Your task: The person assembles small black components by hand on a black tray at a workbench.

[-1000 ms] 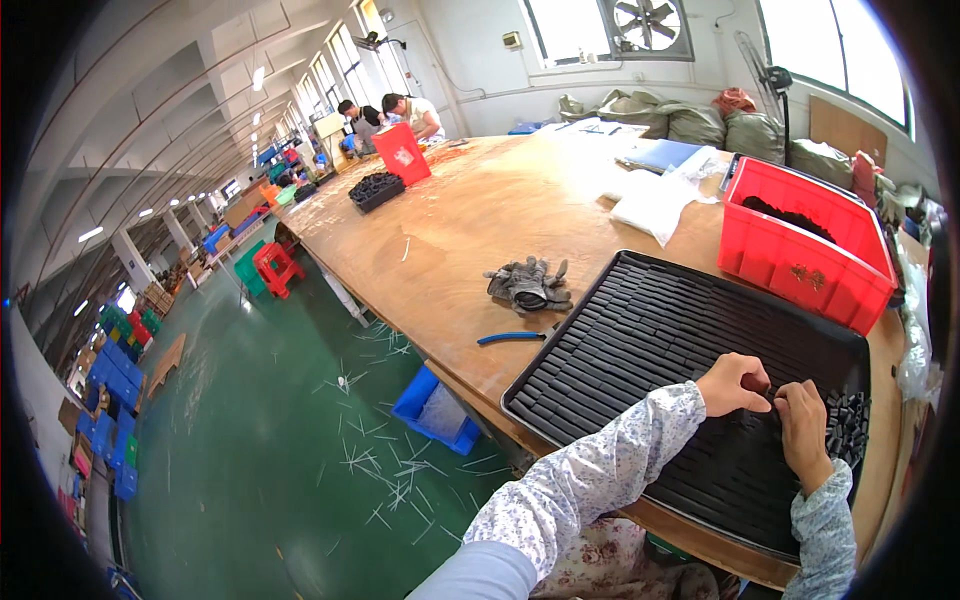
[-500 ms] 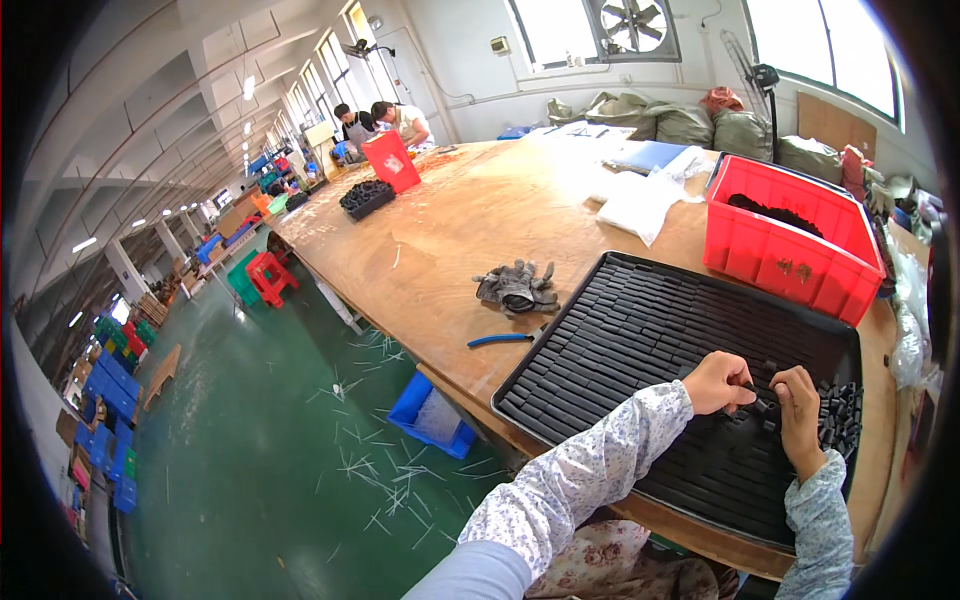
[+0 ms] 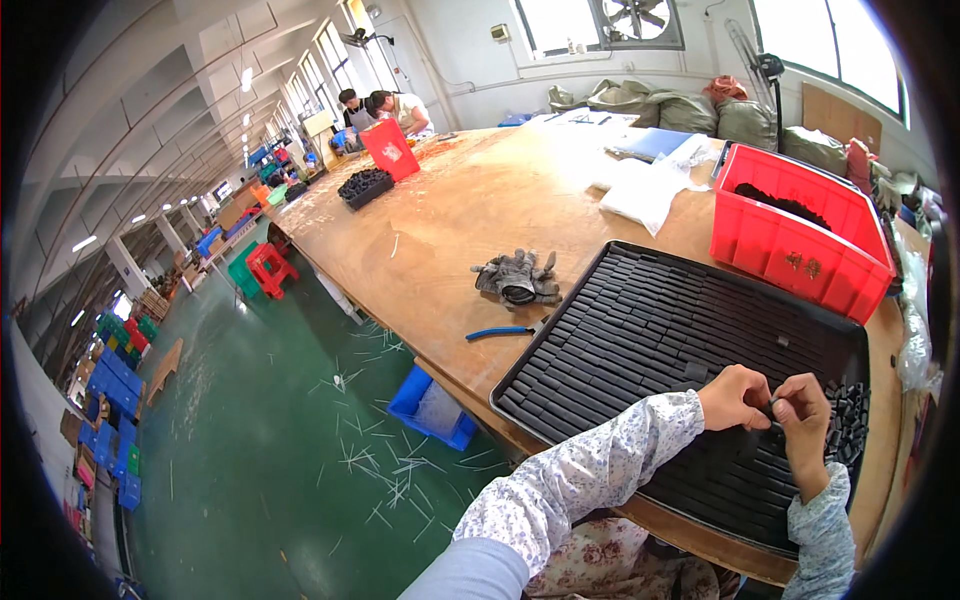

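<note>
My left hand (image 3: 735, 398) and my right hand (image 3: 804, 418) meet over the large black tray (image 3: 530, 410). Their fingertips are pinched together on a small black cylindrical piece (image 3: 771, 407), mostly hidden by the fingers. Rows of similar black pieces (image 3: 635, 320) lie side by side across the tray. To the right of my right hand, a loose heap of black pieces (image 3: 848, 420) fills the tray's right side. One lone piece (image 3: 696, 371) sits on top of the rows beside my left hand, and another (image 3: 782, 341) lies farther back.
Behind the tray stands a red bin (image 3: 800, 255) with dark contents. Grey gloves (image 3: 518, 278) and a blue-handled tool (image 3: 498, 333) lie left of it. Farther off are a white plastic bag (image 3: 645, 200), a black box of pieces (image 3: 364, 188) and two people (image 3: 385, 112).
My hands have come together, and their fingertips now meet on one small piece. A lone piece now shows on the rows beside my left hand. The view has shifted slightly.
</note>
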A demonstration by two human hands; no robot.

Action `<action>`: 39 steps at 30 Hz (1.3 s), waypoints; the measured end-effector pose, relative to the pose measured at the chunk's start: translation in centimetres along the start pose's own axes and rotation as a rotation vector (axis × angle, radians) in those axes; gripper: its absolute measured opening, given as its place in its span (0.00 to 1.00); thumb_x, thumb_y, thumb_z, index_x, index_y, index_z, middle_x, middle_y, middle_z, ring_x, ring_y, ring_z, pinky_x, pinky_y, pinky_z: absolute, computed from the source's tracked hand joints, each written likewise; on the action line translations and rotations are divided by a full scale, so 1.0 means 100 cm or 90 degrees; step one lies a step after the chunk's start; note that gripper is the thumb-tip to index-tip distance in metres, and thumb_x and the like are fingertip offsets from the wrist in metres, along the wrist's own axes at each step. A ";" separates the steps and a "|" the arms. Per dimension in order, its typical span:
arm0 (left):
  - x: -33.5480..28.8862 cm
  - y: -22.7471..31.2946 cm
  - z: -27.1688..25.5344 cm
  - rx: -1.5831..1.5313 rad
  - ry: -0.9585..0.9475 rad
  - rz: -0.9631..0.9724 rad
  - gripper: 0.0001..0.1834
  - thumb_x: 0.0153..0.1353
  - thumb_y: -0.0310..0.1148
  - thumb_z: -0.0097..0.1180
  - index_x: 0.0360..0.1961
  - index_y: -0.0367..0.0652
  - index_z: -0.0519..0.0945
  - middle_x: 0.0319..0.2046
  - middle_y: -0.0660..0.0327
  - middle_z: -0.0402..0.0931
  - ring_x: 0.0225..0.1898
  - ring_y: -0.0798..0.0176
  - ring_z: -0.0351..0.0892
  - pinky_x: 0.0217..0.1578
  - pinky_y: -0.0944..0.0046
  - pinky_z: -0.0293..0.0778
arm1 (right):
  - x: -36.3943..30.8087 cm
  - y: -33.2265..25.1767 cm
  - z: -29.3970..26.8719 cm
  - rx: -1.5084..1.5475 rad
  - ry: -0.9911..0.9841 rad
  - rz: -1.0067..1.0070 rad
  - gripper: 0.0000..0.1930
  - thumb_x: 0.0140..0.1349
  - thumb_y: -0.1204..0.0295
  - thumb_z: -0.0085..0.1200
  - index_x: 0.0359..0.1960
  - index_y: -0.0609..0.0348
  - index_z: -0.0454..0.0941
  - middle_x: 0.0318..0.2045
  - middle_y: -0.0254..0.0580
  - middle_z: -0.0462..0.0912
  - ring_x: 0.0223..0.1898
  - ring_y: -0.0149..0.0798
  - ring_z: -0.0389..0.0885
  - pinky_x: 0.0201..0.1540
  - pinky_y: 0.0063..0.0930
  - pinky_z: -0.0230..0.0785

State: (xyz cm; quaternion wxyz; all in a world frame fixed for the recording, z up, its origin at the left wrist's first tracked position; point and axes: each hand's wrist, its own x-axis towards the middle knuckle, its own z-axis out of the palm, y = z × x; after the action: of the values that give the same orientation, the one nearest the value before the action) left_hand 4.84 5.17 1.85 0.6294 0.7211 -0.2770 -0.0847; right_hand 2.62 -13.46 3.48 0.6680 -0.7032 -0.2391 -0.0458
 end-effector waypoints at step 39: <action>0.005 0.004 -0.005 0.483 0.040 0.187 0.16 0.49 0.37 0.70 0.37 0.43 0.83 0.35 0.59 0.78 0.36 0.59 0.78 0.38 0.63 0.77 | 0.098 0.070 -0.123 -0.282 0.428 0.106 0.07 0.52 0.75 0.62 0.31 0.64 0.83 0.25 0.42 0.84 0.29 0.35 0.82 0.36 0.29 0.73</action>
State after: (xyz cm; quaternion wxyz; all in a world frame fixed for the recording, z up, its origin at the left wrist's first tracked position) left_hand 5.34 5.31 2.38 0.3325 0.8571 -0.3692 0.1360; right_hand 17.21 -22.54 2.10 0.5426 -0.7930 0.0658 -0.2692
